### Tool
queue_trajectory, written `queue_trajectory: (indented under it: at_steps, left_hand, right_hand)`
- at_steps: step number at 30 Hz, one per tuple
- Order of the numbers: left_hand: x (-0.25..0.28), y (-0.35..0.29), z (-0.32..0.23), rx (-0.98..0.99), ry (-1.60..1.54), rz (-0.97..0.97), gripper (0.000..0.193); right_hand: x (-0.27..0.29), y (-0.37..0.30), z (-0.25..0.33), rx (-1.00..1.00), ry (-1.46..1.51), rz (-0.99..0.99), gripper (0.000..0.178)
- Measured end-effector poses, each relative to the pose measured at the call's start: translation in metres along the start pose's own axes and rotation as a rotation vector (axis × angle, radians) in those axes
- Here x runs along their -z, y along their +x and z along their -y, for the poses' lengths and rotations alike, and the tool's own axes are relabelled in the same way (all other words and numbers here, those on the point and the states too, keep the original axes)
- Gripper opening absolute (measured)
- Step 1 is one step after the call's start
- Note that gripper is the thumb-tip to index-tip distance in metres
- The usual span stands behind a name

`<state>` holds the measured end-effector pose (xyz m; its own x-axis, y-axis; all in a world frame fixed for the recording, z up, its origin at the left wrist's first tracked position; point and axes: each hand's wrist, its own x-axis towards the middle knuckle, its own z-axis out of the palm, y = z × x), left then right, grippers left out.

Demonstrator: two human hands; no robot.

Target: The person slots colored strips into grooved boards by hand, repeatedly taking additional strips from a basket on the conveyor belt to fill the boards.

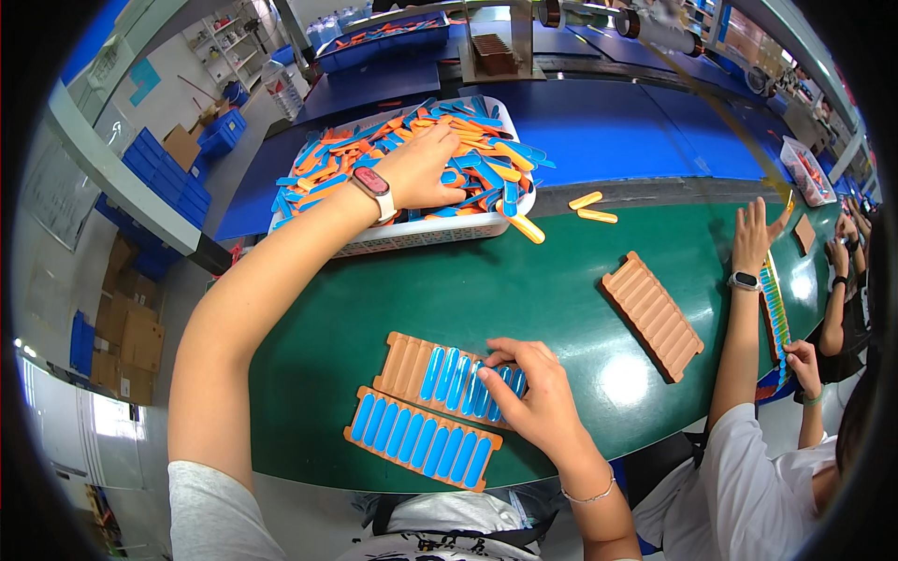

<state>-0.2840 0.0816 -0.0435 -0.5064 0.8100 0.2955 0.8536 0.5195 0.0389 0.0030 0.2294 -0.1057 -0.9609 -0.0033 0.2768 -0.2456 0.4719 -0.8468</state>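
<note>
My left hand (418, 168) lies on a heap of blue and orange plastic strips with rounded ends (374, 140) in a white basket (468, 227). Its thumb and fingers are spread over the strips. My right hand (533, 388) is bent over a brown slotted tray (404, 360), thumb and forefinger apart, close to the blue strips (449, 374) in its slots. The slots at that tray's left end hold no strips. Against its near side lies a second brown tray (355, 433), lined with blue strips along its length. My right hand covers part of the upper tray.
Two orange strips (589, 208) lie right of the basket. A brown tray with bare slots (655, 318) rests on the green table (552, 280). At right, a co-worker's hands (751, 238) handle another filled tray (774, 309). A blue conveyor belt (617, 122) runs behind.
</note>
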Motion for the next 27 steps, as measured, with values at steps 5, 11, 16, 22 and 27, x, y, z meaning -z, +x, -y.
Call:
queue_trajectory:
  at_steps: [5, 11, 16, 22, 27]
  left_hand:
    - [0.011, 0.001, -0.003, -0.006, 0.149, 0.110, 0.051]
    - [0.016, 0.003, 0.001, -0.057, 0.122, 0.260, 0.043]
    - [0.029, 0.006, 0.000, 0.036, 0.002, 0.204, 0.039]
    - [0.034, 0.001, 0.015, 0.122, -0.028, 0.097, 0.044]
    - [0.061, -0.001, 0.036, 0.255, -0.484, -0.023, 0.044]
  right_hand:
    - [0.001, -0.001, 0.001, 0.026, -0.007, 0.000, 0.026]
    - [-0.002, -0.001, 0.001, 0.037, -0.011, 0.002, 0.024]
    - [0.005, -0.002, 0.001, 0.047, -0.021, -0.017, 0.023]
    - [0.001, 0.001, 0.000, 0.053, -0.015, 0.002, 0.021]
    - [0.002, 0.002, 0.003, 0.066, -0.019, 0.018, 0.018]
